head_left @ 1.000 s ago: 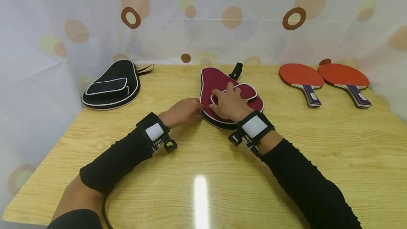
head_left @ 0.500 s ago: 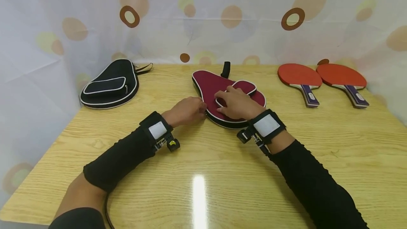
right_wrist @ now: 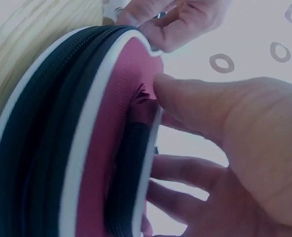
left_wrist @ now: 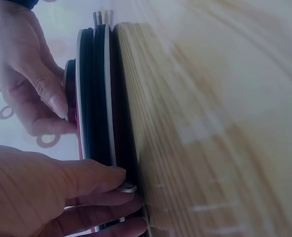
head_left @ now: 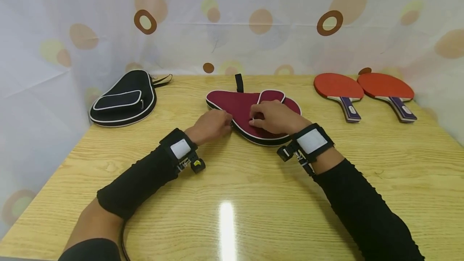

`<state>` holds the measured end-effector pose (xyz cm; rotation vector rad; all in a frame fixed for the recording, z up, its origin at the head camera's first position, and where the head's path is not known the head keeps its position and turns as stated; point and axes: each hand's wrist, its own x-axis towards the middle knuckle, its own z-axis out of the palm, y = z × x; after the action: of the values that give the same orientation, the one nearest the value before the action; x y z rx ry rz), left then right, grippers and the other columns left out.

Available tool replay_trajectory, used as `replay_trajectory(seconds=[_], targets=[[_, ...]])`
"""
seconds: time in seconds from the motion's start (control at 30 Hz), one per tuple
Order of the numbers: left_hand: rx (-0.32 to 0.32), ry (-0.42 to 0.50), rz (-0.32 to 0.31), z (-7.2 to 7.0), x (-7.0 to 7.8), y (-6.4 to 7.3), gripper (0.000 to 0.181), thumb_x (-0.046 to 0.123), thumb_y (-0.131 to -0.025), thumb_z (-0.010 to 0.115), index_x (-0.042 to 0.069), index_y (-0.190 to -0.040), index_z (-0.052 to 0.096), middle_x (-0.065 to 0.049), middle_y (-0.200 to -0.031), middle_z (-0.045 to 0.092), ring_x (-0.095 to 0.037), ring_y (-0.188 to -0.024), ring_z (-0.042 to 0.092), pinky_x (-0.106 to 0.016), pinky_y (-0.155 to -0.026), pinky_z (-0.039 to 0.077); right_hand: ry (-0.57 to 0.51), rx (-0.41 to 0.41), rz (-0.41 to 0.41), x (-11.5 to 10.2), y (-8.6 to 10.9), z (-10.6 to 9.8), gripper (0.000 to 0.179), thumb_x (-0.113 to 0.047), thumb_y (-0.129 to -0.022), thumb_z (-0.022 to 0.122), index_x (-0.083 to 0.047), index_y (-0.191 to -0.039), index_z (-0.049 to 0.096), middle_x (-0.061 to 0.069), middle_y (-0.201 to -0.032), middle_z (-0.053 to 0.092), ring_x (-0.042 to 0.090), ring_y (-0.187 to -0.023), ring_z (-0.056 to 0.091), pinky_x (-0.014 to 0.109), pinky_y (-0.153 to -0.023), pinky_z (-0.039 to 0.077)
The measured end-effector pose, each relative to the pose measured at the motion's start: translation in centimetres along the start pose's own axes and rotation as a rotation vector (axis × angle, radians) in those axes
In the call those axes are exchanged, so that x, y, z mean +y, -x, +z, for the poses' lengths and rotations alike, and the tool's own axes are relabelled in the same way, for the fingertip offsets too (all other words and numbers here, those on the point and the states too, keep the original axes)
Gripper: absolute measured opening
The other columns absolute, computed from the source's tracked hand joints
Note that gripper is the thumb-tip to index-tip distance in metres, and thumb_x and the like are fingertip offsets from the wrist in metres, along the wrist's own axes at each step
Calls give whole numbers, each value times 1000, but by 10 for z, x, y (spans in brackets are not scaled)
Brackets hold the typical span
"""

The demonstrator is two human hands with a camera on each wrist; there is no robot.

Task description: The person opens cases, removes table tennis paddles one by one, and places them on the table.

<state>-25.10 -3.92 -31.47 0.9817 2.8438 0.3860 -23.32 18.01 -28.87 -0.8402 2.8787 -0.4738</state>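
Note:
A dark red table tennis paddle case with white piping lies flat on the table, its narrow end pointing left. My left hand is at the case's near-left edge. In the left wrist view its thumb and finger pinch a small metal zipper pull on the black zipped side. My right hand grips the raised front pocket, thumb on one side and fingers on the other. The zipper band runs along the curved wide end; how far it is unzipped, I cannot tell.
A black paddle case lies at the back left of the wooden table. Two red paddles with purple handles lie side by side at the back right. A patterned curtain hangs behind the table.
The red case has turned counterclockwise, its narrow end swinging left and nearer. My right hand has shifted slightly right with the pocket. My left hand has stayed at the case's edge.

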Motion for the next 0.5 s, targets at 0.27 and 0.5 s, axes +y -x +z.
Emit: replay_trajectory(seconds=[0.27, 0.5], targets=[[84, 31, -13, 1, -1, 5, 27, 5, -94, 65, 9, -70, 53, 3, -67, 41, -11, -61, 42, -24, -54, 30, -49, 62, 30, 11, -1, 3, 10, -14, -97, 68, -12, -87, 72, 6, -88, 62, 21, -80, 54, 36, -73, 42], [102, 46, -26, 1, -2, 7, 32, 8, -94, 67, 12, -66, 52, 4, -63, 40, -10, -58, 42, -23, -52, 29, -84, 82, 8, 21, 2, 3, 10, -8, -93, 67, -12, -85, 70, 6, -91, 61, 23, -81, 56, 38, -74, 44]])
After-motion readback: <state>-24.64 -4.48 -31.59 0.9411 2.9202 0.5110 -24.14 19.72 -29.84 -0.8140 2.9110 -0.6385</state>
